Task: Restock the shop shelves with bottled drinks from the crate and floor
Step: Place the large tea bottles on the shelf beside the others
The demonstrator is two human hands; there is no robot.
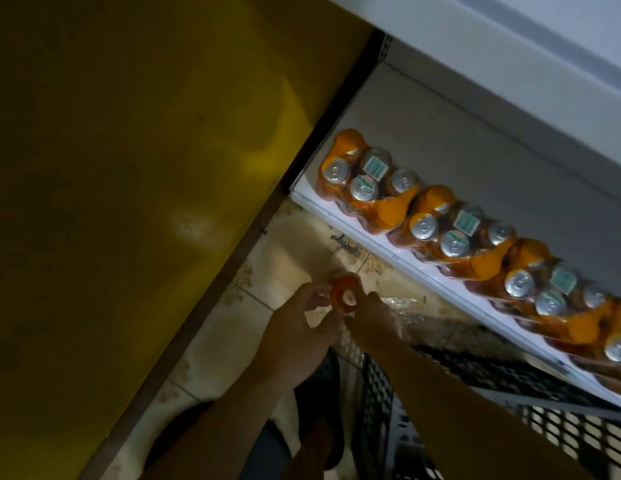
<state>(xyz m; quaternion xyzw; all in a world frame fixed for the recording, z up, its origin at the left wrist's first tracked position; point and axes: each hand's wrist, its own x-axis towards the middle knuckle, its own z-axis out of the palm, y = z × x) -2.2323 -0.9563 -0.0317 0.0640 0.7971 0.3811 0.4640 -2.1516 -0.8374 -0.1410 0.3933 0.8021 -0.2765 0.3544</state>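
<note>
- Orange-red and round, the bottle (343, 294) shows mostly its top end, with a white mark on it. It is held low over the tiled floor (267, 341), between both hands.
- The left hand (302, 323) curls its fingers round the bottle's left side. The right hand (375, 320) closes on the right side, so both appear to hold it, though dim light and blur hide the exact finger placement.
- Seen end-on like this, the bottle's long axis seems to run roughly toward the camera, so it is probably close to upright.
- The shelf (392, 254) lies to the right of the grip and further from the person, with its white front edge running diagonally. The right hand is the nearer one to it.
- Shrink-wrapped packs of cans (364, 181) fill the front row along that edge, touching one another. Any gap for a bottle is not visible from here, so the placing spot cannot be told.
- A dark mesh crate (458, 368) sits just below the right forearm, under the shelf edge. Crumpled clear plastic wrap (399, 306) lies beside the right hand.
- To reach the shelf, the bottle would likely have to rise and travel right, clearing the can tops.
</note>
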